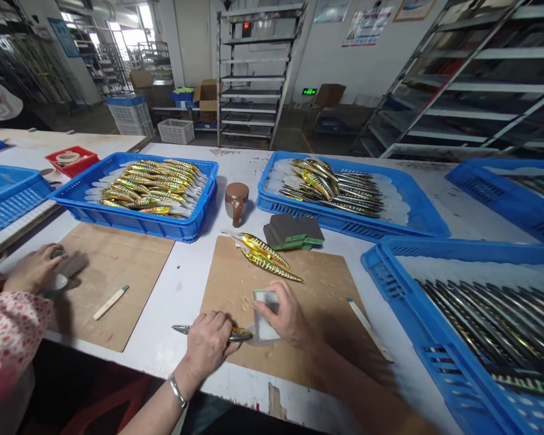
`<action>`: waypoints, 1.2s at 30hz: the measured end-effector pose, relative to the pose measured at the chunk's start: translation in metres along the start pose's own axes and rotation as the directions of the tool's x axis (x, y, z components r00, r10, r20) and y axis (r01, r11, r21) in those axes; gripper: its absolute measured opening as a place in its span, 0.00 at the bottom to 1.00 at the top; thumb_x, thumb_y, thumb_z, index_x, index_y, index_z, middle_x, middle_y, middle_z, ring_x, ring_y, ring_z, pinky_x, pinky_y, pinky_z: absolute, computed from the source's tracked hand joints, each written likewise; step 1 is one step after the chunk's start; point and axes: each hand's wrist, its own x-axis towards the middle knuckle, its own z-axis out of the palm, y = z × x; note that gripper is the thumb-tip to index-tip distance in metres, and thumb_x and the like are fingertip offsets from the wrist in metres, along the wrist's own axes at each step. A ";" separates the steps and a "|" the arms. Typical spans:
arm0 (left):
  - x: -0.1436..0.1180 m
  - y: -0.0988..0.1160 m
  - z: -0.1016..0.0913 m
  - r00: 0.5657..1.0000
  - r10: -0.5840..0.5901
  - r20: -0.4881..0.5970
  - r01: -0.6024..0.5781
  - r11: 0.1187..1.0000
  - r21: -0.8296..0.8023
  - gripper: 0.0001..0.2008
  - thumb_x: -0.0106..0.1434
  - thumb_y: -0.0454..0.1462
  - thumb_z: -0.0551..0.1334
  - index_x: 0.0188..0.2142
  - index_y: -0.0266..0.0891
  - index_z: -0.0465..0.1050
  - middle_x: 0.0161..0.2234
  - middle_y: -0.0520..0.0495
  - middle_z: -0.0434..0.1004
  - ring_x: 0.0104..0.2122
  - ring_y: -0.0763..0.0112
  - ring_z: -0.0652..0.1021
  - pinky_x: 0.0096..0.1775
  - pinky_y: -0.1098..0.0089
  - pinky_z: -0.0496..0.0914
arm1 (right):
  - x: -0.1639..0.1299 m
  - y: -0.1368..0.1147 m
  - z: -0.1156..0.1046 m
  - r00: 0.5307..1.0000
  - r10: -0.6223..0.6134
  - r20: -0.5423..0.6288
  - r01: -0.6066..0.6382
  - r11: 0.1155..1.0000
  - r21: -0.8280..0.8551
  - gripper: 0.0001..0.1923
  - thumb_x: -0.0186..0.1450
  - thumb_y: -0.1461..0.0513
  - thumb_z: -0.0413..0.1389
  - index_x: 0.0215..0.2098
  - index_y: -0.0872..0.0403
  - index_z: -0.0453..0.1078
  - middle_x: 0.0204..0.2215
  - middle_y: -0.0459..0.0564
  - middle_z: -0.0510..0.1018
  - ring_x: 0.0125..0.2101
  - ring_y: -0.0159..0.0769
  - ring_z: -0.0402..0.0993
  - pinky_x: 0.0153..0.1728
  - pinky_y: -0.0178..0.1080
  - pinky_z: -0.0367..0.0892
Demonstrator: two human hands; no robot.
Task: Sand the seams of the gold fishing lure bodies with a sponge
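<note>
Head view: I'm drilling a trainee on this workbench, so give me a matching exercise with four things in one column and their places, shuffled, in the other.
Things:
1. fishing lure
2. sanding block
3. brown cup
4. stack of sanding sponges

Places:
A. between the two far blue crates
B. in the left hand
C. just past the far edge of the wooden board
D. under the right hand

Pairs: 1-B, 2-D, 3-A, 4-C

white walls | metal racks (254, 72) | bright windows (127, 30) | dark floor
</note>
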 end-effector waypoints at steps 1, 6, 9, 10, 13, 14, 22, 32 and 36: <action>0.000 0.000 0.000 1.000 0.000 0.007 0.000 1.000 -0.001 0.17 0.71 0.50 0.63 0.34 0.40 0.72 0.33 0.47 0.75 0.33 0.60 0.72 0.35 0.59 0.60 | -0.003 0.007 -0.005 1.000 0.010 -0.026 -0.011 1.000 -0.025 0.10 0.69 0.54 0.61 0.42 0.48 0.67 0.38 0.50 0.74 0.40 0.45 0.74 0.41 0.46 0.73; -0.002 0.001 0.001 1.000 -0.010 0.027 0.010 1.000 -0.006 0.17 0.72 0.51 0.62 0.35 0.40 0.72 0.33 0.47 0.75 0.33 0.60 0.72 0.35 0.59 0.61 | -0.003 0.007 -0.004 0.992 0.089 -0.093 -0.094 0.994 -0.054 0.10 0.69 0.54 0.62 0.41 0.48 0.67 0.38 0.50 0.75 0.40 0.45 0.74 0.42 0.47 0.72; -0.002 0.000 0.001 1.000 -0.006 0.020 0.006 1.000 -0.003 0.17 0.73 0.50 0.60 0.35 0.40 0.72 0.34 0.46 0.75 0.33 0.60 0.72 0.35 0.59 0.61 | 0.010 -0.020 0.021 0.993 0.097 -0.065 -0.096 0.995 0.026 0.11 0.69 0.53 0.62 0.43 0.48 0.67 0.39 0.50 0.75 0.42 0.45 0.74 0.43 0.46 0.72; -0.001 0.000 0.000 1.000 -0.004 0.017 0.004 1.000 0.001 0.18 0.73 0.50 0.59 0.35 0.40 0.72 0.34 0.46 0.76 0.33 0.61 0.72 0.35 0.59 0.61 | 0.013 -0.026 0.026 0.994 0.093 -0.061 -0.089 0.995 0.052 0.11 0.70 0.53 0.61 0.44 0.48 0.67 0.39 0.50 0.75 0.42 0.44 0.74 0.43 0.46 0.72; -0.001 -0.001 -0.001 1.000 0.001 0.013 -0.001 1.000 0.010 0.19 0.74 0.51 0.58 0.34 0.40 0.72 0.34 0.45 0.76 0.33 0.61 0.72 0.35 0.59 0.61 | 0.008 -0.019 0.021 0.993 0.102 -0.059 -0.099 0.994 0.055 0.10 0.70 0.52 0.60 0.42 0.48 0.67 0.38 0.50 0.75 0.41 0.44 0.74 0.42 0.46 0.72; -0.001 -0.001 -0.001 1.000 0.003 0.018 -0.003 1.000 0.004 0.20 0.74 0.52 0.58 0.34 0.40 0.72 0.34 0.45 0.76 0.33 0.61 0.72 0.35 0.59 0.61 | 0.002 -0.010 0.014 0.991 0.117 -0.063 -0.115 0.993 0.033 0.10 0.69 0.52 0.60 0.41 0.48 0.67 0.37 0.49 0.75 0.40 0.44 0.74 0.42 0.46 0.72; 0.000 0.000 -0.002 0.999 -0.015 0.039 0.015 1.000 -0.001 0.17 0.75 0.50 0.58 0.37 0.40 0.73 0.35 0.45 0.77 0.34 0.61 0.74 0.36 0.59 0.63 | -0.001 -0.002 0.010 0.980 0.161 -0.116 -0.164 0.986 -0.019 0.11 0.69 0.51 0.60 0.41 0.48 0.68 0.36 0.51 0.76 0.40 0.46 0.74 0.42 0.47 0.71; 0.002 -0.001 -0.003 1.000 0.005 0.025 -0.004 1.000 -0.008 0.16 0.72 0.50 0.62 0.36 0.40 0.72 0.34 0.46 0.77 0.34 0.61 0.74 0.36 0.59 0.61 | -0.016 0.022 -0.011 0.984 0.107 -0.144 -0.117 0.991 -0.066 0.10 0.68 0.54 0.62 0.40 0.48 0.67 0.37 0.49 0.75 0.39 0.46 0.74 0.41 0.47 0.71; 0.002 0.000 -0.003 0.999 -0.012 0.030 0.012 1.000 0.006 0.14 0.72 0.47 0.62 0.36 0.40 0.72 0.34 0.46 0.76 0.34 0.60 0.74 0.36 0.59 0.61 | -0.004 0.004 0.004 0.992 0.075 -0.104 -0.078 0.997 -0.026 0.11 0.69 0.54 0.61 0.43 0.48 0.67 0.40 0.51 0.74 0.42 0.46 0.73 0.44 0.47 0.71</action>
